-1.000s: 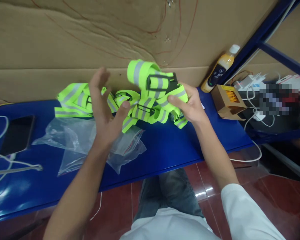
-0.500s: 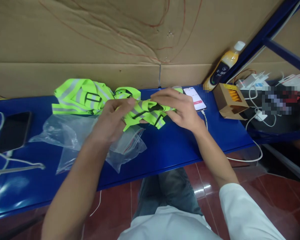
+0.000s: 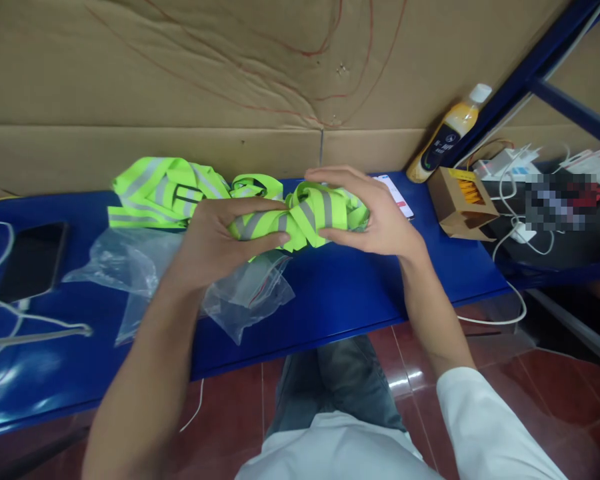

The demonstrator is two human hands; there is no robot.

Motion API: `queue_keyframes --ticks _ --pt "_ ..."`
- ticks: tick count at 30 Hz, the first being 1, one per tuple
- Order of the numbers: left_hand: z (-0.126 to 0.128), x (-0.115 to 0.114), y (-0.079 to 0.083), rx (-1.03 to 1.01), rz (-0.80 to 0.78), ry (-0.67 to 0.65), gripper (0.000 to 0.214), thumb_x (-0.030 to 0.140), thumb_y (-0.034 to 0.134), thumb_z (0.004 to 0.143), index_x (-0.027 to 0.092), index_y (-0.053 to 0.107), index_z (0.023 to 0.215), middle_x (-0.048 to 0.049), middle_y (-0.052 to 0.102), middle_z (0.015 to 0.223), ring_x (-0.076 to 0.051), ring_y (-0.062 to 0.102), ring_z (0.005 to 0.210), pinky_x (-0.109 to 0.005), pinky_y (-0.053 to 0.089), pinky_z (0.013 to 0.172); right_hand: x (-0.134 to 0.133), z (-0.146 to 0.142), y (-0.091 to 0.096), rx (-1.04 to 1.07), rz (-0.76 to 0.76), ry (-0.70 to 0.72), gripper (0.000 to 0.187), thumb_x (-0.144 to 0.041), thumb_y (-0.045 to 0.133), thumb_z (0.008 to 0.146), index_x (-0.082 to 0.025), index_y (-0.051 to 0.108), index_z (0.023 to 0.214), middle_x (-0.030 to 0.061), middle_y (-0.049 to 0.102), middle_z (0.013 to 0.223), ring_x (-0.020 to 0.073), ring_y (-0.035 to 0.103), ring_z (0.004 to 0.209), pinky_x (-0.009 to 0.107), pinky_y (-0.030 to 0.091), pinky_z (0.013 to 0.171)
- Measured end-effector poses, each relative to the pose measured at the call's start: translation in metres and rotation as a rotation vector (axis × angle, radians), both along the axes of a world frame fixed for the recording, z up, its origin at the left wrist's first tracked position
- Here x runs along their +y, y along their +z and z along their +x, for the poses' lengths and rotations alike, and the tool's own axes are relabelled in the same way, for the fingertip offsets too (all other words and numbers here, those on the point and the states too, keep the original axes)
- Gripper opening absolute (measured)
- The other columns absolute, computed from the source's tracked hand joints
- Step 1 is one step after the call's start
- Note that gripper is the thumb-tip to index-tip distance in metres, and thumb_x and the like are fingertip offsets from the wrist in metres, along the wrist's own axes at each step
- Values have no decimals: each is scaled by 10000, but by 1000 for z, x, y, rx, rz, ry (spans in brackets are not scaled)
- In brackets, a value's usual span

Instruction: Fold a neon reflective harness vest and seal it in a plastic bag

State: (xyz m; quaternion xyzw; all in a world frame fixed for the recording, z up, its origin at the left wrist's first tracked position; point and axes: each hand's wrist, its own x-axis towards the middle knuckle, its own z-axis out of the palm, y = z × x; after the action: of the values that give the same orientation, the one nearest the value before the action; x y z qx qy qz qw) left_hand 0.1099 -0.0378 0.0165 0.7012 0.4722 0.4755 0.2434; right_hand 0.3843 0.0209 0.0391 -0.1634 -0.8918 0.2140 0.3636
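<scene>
Between my hands is a bunched reflective strap [image 3: 306,217], neon yellow-green with a silver stripe. My left hand [image 3: 225,230] grips its left end, thumb in front and fingers behind. The right end sits in my right hand [image 3: 367,210], whose thumb presses the near side while the fingers curve over the top. Behind my left hand, a second heap of the same reflective strapping [image 3: 165,190] with a black buckle lies on the blue table [image 3: 340,287]. Clear plastic bags [image 3: 250,293] lie beneath and in front of my left hand, partly covered by my forearm.
A dark phone [image 3: 33,260] and white cables [image 3: 40,325] are at the left. Toward the right are a lit phone [image 3: 396,197], partly hidden, a bottle of orange drink [image 3: 447,137] and an open cardboard box [image 3: 460,203]. A cardboard wall [image 3: 205,80] stands behind the table.
The strap has been turned and gathered into a tighter bundle, its silver stripe now facing me. Both hands have closed around its ends. The black buckle on it no longer shows.
</scene>
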Motion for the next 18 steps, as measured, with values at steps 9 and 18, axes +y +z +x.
queue_keyframes --ticks 9,18 --pt "15 -8 -3 -83 91 -70 326 410 986 798 354 879 1100 13 857 1099 -246 817 961 -372 665 885 12 -7 -27 2 -337 125 447 -549 781 936 -207 737 1220 92 757 1299 242 713 1173 418 585 1076" --pt "24 -7 -4 -50 230 6 228 395 896 889 334 847 1103 35 833 1056 -236 768 978 -468 617 940 11 -19 -31 127 -435 234 543 -481 835 899 -226 680 1353 113 708 1475 264 698 1329 413 566 1175"
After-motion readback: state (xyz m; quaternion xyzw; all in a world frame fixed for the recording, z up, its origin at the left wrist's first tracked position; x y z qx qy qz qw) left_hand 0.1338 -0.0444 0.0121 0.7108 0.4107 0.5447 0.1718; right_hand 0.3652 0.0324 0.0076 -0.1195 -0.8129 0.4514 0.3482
